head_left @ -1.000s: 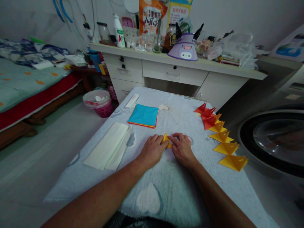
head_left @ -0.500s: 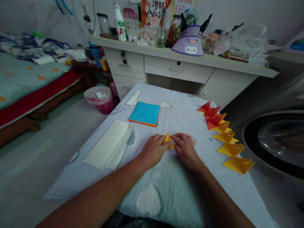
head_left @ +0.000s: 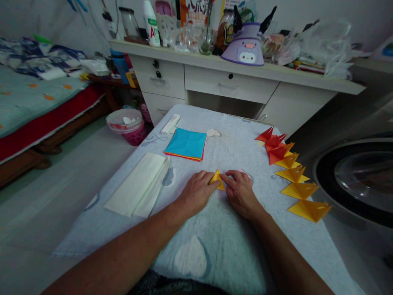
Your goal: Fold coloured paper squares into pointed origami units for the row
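Left hand (head_left: 198, 190) has its thumb and fingers closed on the folded yellow paper (head_left: 217, 176), pinning it to the soft, fuzzy cloth (head_left: 192, 256) near the table's middle! Right hand (head_left: 241, 189) comes in loosely curled, index fingertip at the paper's other edge; whether it pinches anything, I can't tell. Fingers hide much of that small, pointed fold. Just beyond, a square stack of creased sheets (head_left: 186, 143), blue on top, red and yellow peeking below; off right, sharp-winged red and yellow folded pieces (head_left: 309, 209) overlap in a row. Washing machine (head_left: 321, 180), cut off at the edge! Over left, a lined pink bin (head_left: 135, 136) holds white scraps (head_left: 129, 120); on the counter, the brown jar's (head_left: 225, 32) contents are too murky to name.
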`<action>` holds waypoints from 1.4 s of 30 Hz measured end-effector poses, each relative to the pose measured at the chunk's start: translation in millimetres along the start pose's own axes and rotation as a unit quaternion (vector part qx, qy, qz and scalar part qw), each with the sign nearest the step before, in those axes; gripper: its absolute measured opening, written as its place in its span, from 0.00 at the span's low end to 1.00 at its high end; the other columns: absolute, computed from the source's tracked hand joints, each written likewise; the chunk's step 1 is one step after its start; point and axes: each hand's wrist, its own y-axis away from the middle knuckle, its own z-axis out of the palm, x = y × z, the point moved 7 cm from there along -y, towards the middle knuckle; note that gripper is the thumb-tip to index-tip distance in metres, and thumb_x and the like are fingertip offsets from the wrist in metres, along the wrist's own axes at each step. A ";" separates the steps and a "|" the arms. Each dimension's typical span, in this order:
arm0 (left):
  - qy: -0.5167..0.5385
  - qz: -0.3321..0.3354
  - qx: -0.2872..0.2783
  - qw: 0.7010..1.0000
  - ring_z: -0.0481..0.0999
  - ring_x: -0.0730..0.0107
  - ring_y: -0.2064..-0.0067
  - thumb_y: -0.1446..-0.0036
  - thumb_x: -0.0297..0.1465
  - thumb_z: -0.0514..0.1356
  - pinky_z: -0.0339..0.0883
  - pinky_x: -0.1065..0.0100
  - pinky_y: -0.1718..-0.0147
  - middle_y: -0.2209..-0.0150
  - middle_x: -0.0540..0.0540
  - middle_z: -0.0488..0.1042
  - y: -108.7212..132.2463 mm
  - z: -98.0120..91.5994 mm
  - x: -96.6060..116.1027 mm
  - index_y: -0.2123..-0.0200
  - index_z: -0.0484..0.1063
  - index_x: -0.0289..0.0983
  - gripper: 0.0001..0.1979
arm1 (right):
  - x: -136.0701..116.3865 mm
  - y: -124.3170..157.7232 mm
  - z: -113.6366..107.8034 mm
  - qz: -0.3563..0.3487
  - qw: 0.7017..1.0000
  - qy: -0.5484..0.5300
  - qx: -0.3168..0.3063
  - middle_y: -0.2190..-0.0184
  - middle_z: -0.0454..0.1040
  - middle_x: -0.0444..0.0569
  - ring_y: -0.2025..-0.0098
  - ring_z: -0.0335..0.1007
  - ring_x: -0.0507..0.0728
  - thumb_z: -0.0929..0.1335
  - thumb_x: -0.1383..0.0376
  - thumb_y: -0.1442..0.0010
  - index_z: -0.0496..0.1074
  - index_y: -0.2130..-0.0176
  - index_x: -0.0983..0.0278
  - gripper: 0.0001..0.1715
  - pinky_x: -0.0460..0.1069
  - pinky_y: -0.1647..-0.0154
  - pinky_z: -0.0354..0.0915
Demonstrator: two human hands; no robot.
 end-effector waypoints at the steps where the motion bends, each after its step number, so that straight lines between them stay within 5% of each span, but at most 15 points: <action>1: -0.001 0.001 0.000 1.000 0.65 0.60 0.48 0.34 0.32 0.52 0.64 0.60 0.52 0.47 0.45 0.69 -0.1 -0.4 0.6 0.48 0.70 0.43 0.13 | -0.5 -0.1 0.4 0.000 1.000 0.005 0.000 0.45 0.66 0.53 0.46 0.57 0.65 0.62 0.69 0.39 0.66 0.40 0.54 0.29 0.62 0.44 0.53; 18: 0.006 0.046 -0.021 0.999 0.67 0.62 0.50 0.34 0.30 0.53 0.66 0.60 0.52 0.52 0.47 0.74 0.1 -1.2 11.4 0.50 0.69 0.39 0.12 | -2.8 -3.6 -1.1 0.001 0.999 0.039 -0.017 0.46 0.66 0.52 0.47 0.57 0.65 0.61 0.68 0.40 0.66 0.40 0.54 0.30 0.62 0.41 0.50; 35: -0.026 0.058 -0.019 0.998 0.69 0.61 0.52 0.35 0.29 0.55 0.66 0.61 0.55 0.56 0.47 0.74 0.1 -0.1 15.3 0.55 0.70 0.38 0.07 | -3.3 -13.5 -3.3 0.032 0.998 0.050 -0.037 0.49 0.65 0.54 0.52 0.58 0.65 0.61 0.64 0.41 0.62 0.37 0.57 0.33 0.59 0.53 0.55; 42: -0.027 0.070 -0.014 0.997 0.68 0.63 0.51 0.36 0.28 0.55 0.67 0.62 0.54 0.53 0.48 0.73 0.8 -0.6 16.0 0.53 0.68 0.38 0.09 | -3.8 -5.6 -5.7 -0.037 0.998 -0.029 -0.036 0.47 0.64 0.51 0.49 0.57 0.63 0.59 0.65 0.41 0.65 0.39 0.56 0.31 0.60 0.46 0.52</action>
